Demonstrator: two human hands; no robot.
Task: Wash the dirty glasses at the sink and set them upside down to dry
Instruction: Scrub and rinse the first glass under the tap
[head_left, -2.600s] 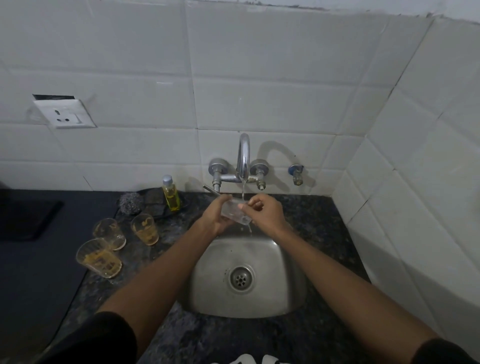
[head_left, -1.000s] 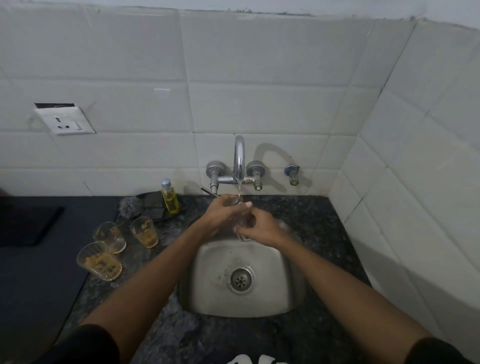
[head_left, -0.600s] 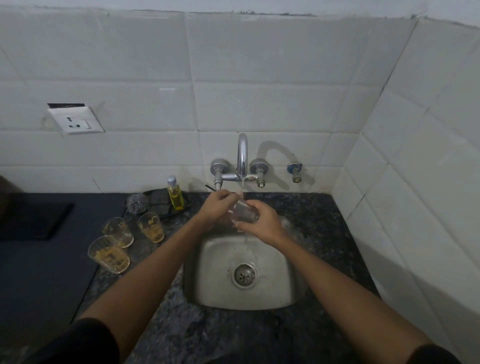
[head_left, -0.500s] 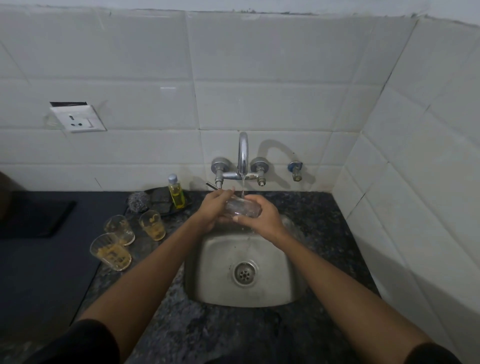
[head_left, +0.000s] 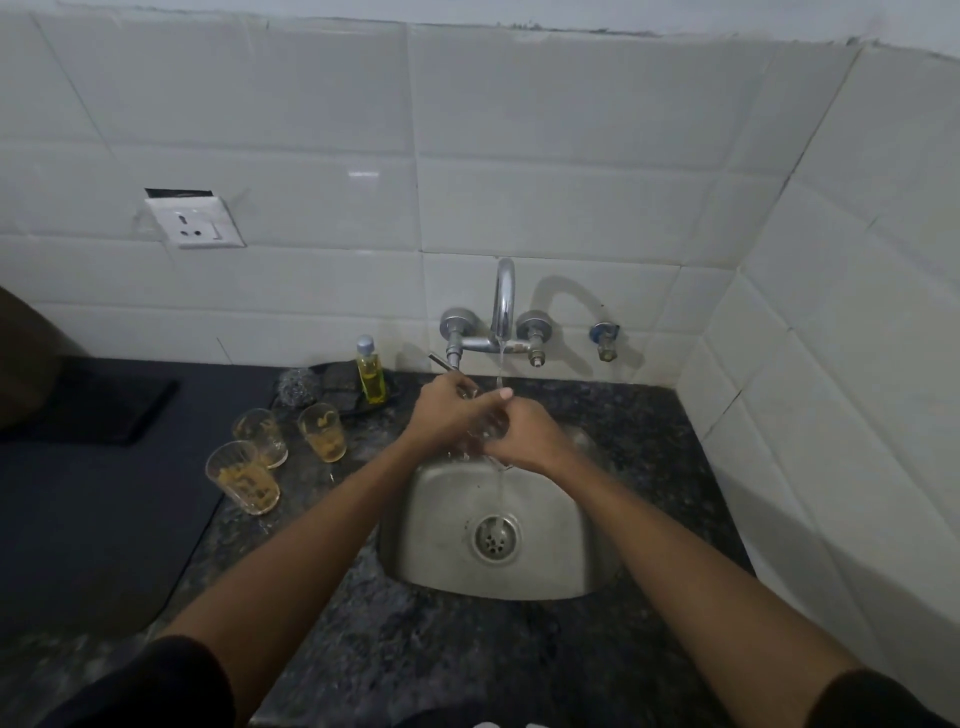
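Both my hands hold one clear glass (head_left: 485, 428) under the running tap (head_left: 503, 306), over the back of the steel sink (head_left: 566, 519). My left hand (head_left: 447, 410) wraps it from the left and my right hand (head_left: 524, 434) grips it from the right, so the glass is mostly hidden. Water streams off it down to the drain (head_left: 492, 538). Three dirty glasses with yellow residue stand upright on the counter to the left: one near the front (head_left: 244, 480), one behind it (head_left: 262, 434), one to the right (head_left: 323, 431).
A yellow soap bottle (head_left: 370, 371), a steel scrubber (head_left: 296, 387) and a dark sponge (head_left: 340, 379) sit at the wall left of the tap. A dark mat (head_left: 93, 488) covers the left counter. A tiled side wall (head_left: 831, 415) closes in at the right. A socket (head_left: 195, 222) hangs on the wall.
The glass has turned between my hands and is now more covered by my fingers. My hands stay under the water stream. The view has shifted slightly.
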